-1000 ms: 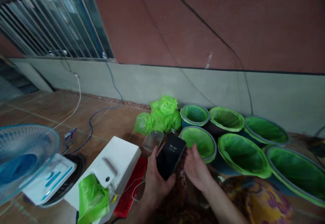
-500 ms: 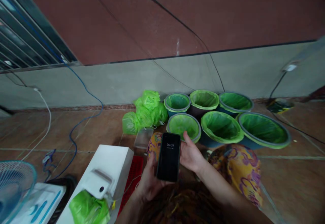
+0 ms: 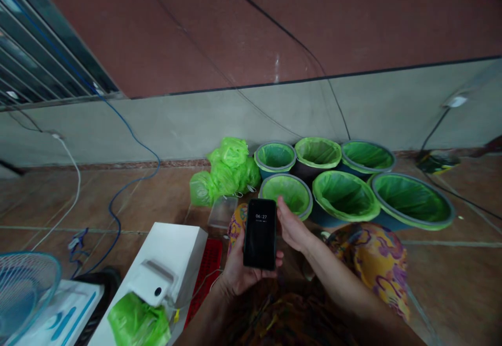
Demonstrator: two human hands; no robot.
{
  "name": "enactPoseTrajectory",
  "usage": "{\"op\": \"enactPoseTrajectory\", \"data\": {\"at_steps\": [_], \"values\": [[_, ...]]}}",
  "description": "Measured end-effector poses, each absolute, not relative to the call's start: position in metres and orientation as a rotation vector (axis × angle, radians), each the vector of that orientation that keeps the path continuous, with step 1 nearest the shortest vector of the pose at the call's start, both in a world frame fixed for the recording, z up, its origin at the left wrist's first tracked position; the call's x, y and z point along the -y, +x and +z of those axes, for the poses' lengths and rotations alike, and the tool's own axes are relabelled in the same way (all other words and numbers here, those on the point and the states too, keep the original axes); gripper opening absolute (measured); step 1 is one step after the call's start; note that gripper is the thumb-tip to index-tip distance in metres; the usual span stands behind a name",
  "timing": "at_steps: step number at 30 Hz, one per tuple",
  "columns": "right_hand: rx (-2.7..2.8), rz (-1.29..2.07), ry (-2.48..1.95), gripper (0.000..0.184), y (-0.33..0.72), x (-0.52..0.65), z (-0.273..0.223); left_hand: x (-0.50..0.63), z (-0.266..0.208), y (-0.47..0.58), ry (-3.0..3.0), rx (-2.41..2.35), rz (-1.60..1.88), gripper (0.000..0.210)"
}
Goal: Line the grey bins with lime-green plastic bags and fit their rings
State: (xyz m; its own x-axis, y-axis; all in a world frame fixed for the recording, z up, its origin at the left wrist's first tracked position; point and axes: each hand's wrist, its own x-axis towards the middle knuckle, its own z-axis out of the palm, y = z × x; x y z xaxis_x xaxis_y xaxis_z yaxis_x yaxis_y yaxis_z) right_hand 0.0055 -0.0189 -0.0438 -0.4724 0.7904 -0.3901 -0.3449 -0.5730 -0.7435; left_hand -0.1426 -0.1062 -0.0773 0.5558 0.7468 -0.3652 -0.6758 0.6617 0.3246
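A black smartphone [image 3: 260, 239] lies face up in my left hand [image 3: 235, 273], whose fingers wrap round its lower edge and side. Its dark screen reads 06:27. Just right of the phone is my right hand [image 3: 293, 228], fingers stretched out and close to the phone's upper right edge; whether they touch it I cannot tell. Beyond the hands stand several bins lined with green bags, the nearest being a small grey-rimmed bin [image 3: 288, 192]. My knees, in yellow patterned cloth [image 3: 378, 262], show on both sides.
Filled green bags [image 3: 231, 171] are piled by the wall, near a clear plastic container [image 3: 223, 212]. At left, a white box [image 3: 176, 241] carries a white device [image 3: 151, 283] and a green bag [image 3: 139, 320]. A red crate [image 3: 206, 270], blue fan [image 3: 27, 293] and blue cable [image 3: 117, 199] are nearby.
My right hand has drawn slightly away from the phone's right side, its fingers now straighter. The phone has risen slightly in the view, held by my left hand.
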Motion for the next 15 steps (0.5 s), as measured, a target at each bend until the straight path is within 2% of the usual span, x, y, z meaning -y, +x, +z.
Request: {"op": "enactPoseTrajectory", "data": {"at_steps": [4,10,15], "values": [[0.713,2.065,-0.9,0.059,0.002,0.018,-0.044,0.095,-0.081,-0.146,0.166,-0.499,0.871,0.092],[0.589,2.221,-0.865,0.06,-0.001,0.027,-0.06,0.081,-0.081,-0.15,0.198,-0.456,0.942,0.09],[0.381,2.083,-1.028,0.048,-0.009,0.035,-0.077,0.077,-0.086,-0.145,0.204,-0.445,0.986,0.089]]}}
